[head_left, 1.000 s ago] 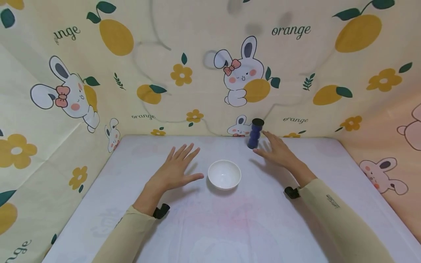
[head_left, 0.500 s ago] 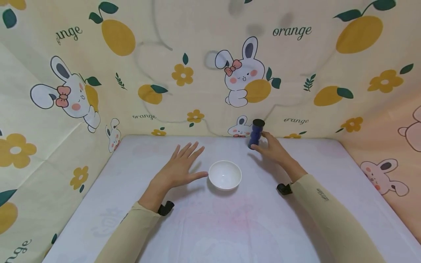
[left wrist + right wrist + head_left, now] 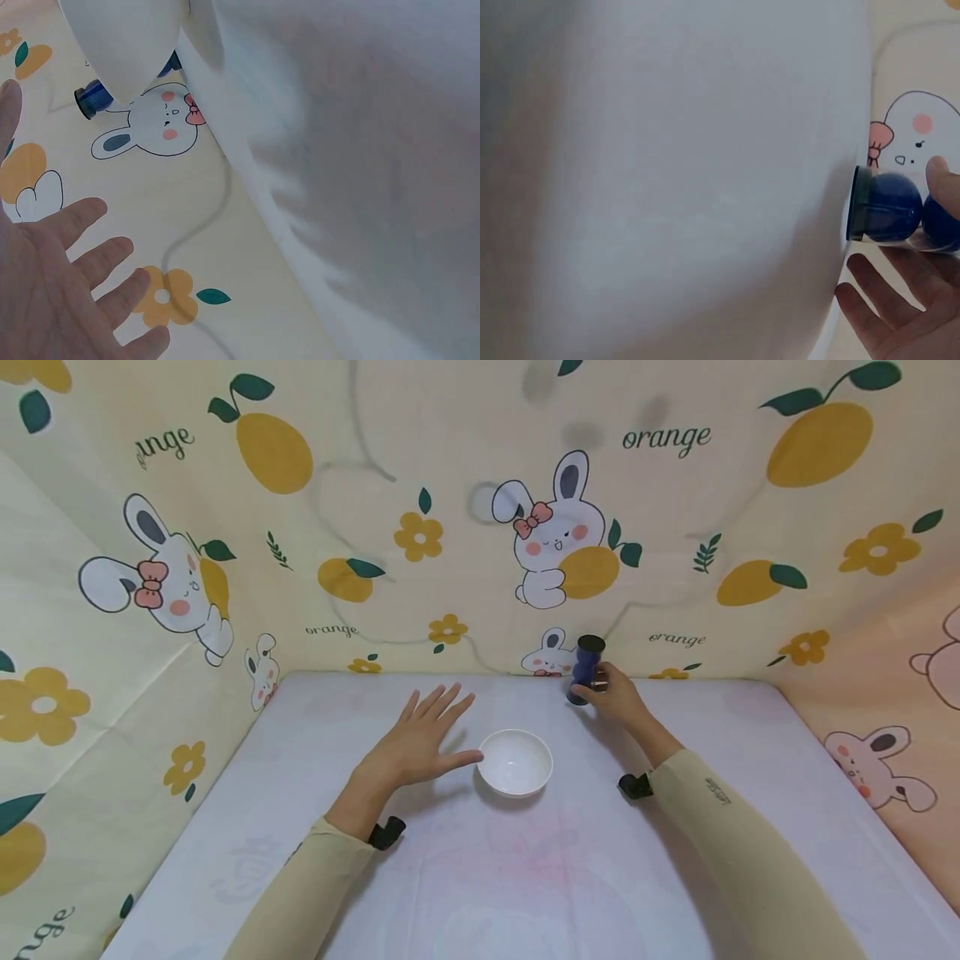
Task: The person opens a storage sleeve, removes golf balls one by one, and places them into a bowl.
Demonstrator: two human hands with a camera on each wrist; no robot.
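Near the table's back edge stands a clear tube of blue balls [image 3: 584, 664] with dark ends. My right hand [image 3: 621, 700] grips it from the right, its thumb on the near side. In the right wrist view the thumb lies over the tube [image 3: 895, 207], one finger runs beneath it, and other fingers are spread. A white bowl [image 3: 516, 765] sits upright at mid-table. Left of it my left hand [image 3: 420, 745] has its fingers spread, the thumb tip at the bowl's rim; I cannot tell whether they touch. The bowl [image 3: 127, 45] partly hides the tube in the left wrist view.
The table [image 3: 480, 877] has a white cover. Behind it hangs a cloth backdrop [image 3: 465, 427] printed with rabbits and oranges, close behind the tube. More of this cloth [image 3: 67, 627] stands along the left side, and the right side is walled likewise.
My right hand has moved left onto the tube and now holds it; before, its fingers were apart around it. My left hand has shifted right, its thumb reaching the bowl's rim.
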